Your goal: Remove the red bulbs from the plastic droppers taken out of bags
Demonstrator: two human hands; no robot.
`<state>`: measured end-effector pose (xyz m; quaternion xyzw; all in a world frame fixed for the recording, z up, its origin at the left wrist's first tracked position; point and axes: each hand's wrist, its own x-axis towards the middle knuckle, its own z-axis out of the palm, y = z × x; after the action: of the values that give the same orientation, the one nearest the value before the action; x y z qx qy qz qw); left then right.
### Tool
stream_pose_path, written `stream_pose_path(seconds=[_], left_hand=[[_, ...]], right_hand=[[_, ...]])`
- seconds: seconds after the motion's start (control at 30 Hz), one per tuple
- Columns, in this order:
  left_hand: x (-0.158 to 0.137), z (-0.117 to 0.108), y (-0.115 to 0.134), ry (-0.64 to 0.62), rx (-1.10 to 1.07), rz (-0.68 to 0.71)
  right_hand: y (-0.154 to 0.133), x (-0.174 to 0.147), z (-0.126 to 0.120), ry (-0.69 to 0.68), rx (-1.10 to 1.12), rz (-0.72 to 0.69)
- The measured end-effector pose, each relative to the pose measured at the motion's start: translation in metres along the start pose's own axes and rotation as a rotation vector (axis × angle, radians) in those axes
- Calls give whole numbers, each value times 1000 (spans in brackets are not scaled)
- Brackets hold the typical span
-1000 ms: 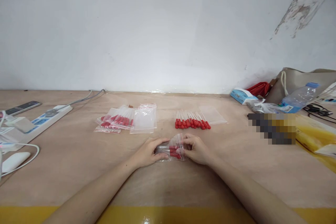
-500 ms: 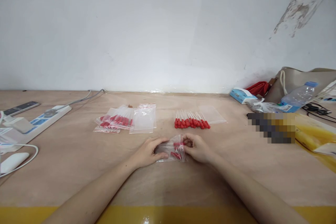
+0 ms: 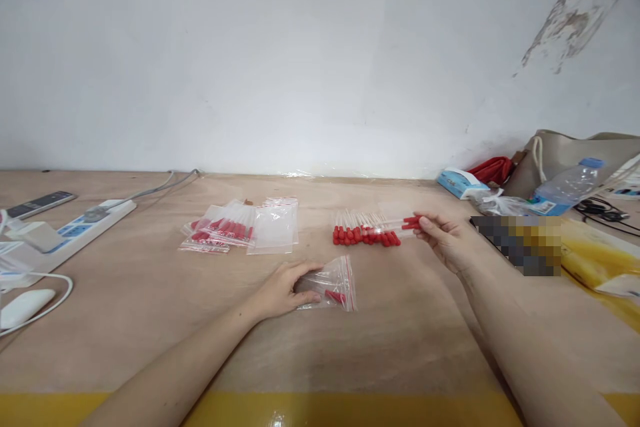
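Note:
My left hand [image 3: 286, 288] is curled on the near table, thumb and fingers pinching the closed end of a clear zip-lock bag [image 3: 330, 275]. One red-ended piece [image 3: 335, 295] shows inside this bag, near its red-striped mouth. To the right, my right hand [image 3: 445, 239] pinches a few red-ended sticks [image 3: 412, 222] by their red ends. Their pale shafts point left, over the right end of a row of red-tipped sticks [image 3: 367, 235] on the table. Behind that row lies a flat clear bag, partly covered from view.
Filled zip bags [image 3: 220, 230] and flat bags [image 3: 273, 230] lie at centre left. On the left are a power strip [image 3: 75, 233], phone [image 3: 43, 205] and white mouse [image 3: 27, 307]. A tissue pack [image 3: 461, 183], water bottle [image 3: 570, 187] and yellow bag [image 3: 595, 253] stand right.
My right hand has moved from the bag's mouth to the right and away from me, taking red-ended sticks out with it. My left hand has stayed on the bag.

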<state>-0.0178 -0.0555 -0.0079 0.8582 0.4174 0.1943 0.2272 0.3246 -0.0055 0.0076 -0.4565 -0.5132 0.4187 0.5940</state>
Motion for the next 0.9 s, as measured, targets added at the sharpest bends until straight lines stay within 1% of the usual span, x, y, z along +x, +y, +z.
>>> stream_pose_path(seconds=[0.07,0.13,0.17,0.27,0.4,0.47,0.53,0.73,0.83,0.9], left_hand=[[0,0,0,1,-3,0],[0,0,-1,5,-7,2],[1,0,-1,6,-9,2],[1,0,0,6,-14,4],[1,-1,1,3,-23,10],[1,-1,1,1,-21,11],[1,-1,1,0,-22,16],[2,-1,0,5,-19,20],[1,0,0,9,-19,18],[1,0,0,12,-23,14]], right_hand=[[6,4,-3,119,-15,-104],[14,5,-1,177,-162,-203],[20,5,1,182,-265,-248],[35,4,6,133,-544,-362],[47,4,7,15,-766,-482],[49,5,5,-50,-826,-493],[49,6,4,-93,-856,-462],[51,6,2,-98,-840,-334],[48,6,3,-33,-789,-335],[41,3,7,78,-766,-365]])
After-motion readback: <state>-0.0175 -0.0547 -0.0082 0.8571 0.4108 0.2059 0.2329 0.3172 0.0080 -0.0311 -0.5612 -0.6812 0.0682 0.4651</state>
